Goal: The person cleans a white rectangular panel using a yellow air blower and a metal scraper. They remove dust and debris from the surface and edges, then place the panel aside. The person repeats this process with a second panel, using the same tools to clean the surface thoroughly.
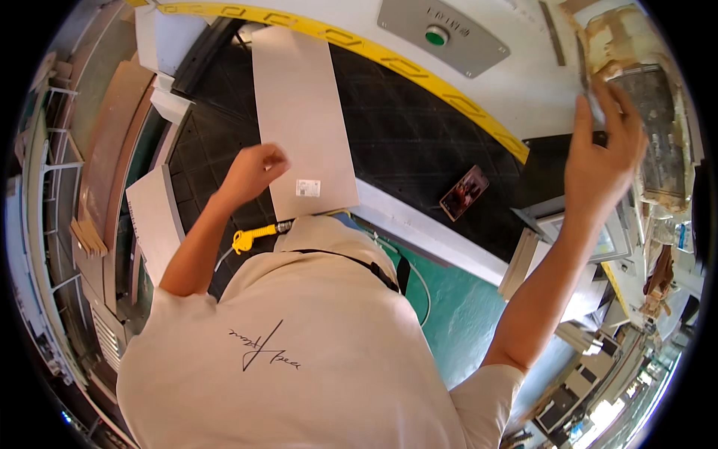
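A long pale board [303, 105] lies lengthwise in front of me on a black surface, with a small white printed label [308, 188] near its close end. Over the board's left edge hovers my left hand [255, 173], its fingers loosely curled and slightly blurred; nothing shows in them. My right hand [604, 153] is raised at the far right, thumb and fingers apart. It is nearest to a dark block [652, 123] on a stained, yellowish casing [617, 45]. A pale patch shows between thumb and fingers; I cannot tell whether it belongs to the casing behind.
Above the board curves a white machine beam with a yellow strip [329, 31] and a green button [436, 35]. A phone [464, 193] lies on the black surface. Near my waist is a yellow air gun [253, 237] with a hose. Boards [112, 142] stand stacked at the left.
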Available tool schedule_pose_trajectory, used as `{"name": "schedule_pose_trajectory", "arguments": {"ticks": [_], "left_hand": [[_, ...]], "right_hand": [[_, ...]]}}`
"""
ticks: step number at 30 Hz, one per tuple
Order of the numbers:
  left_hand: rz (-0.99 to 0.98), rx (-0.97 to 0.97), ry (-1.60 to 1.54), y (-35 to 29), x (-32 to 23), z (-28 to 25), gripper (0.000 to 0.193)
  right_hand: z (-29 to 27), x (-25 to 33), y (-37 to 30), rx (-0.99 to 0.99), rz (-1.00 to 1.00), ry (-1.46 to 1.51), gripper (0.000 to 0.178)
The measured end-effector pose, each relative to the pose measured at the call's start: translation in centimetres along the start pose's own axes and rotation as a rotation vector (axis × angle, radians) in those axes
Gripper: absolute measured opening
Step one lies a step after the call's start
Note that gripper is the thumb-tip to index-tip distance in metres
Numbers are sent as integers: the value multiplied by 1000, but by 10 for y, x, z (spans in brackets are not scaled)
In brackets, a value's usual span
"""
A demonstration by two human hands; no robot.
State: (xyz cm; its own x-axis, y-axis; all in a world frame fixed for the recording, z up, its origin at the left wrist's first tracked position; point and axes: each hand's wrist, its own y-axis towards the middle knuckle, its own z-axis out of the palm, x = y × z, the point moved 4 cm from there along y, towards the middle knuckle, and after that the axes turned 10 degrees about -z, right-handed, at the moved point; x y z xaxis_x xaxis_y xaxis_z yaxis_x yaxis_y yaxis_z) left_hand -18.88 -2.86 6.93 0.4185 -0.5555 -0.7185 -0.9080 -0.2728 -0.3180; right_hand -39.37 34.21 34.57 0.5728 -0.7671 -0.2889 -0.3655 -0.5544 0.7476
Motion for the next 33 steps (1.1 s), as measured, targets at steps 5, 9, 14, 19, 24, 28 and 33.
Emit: {"name": "schedule_pose_trajectory", "arguments": {"ticks": [5,9,14,19,24,28,33], "left_hand": [[108,118,276,-74,64,51,34],[140,82,436,-112,100,50,43],[86,94,577,-119,139,43,33],[399,164,522,-150,62,63,31],[825,243,335,-187,-39,111,41],[791,242,142,-172,-45,137,62],[107,-465,344,-42,27,166,81]], "right_hand": [[-29,43,-57,-198,281,382,15],[10,145,-141,311,409,1066,12],[31,258,-251,730,556,1521,53],[0,303,-287,761,221,1615,73],[-45,304,-334,1210,834,2198,76],[-95,279,-400,1019,1270,2322,49],[-182,202,-449,250,1656,1605,32]]}}
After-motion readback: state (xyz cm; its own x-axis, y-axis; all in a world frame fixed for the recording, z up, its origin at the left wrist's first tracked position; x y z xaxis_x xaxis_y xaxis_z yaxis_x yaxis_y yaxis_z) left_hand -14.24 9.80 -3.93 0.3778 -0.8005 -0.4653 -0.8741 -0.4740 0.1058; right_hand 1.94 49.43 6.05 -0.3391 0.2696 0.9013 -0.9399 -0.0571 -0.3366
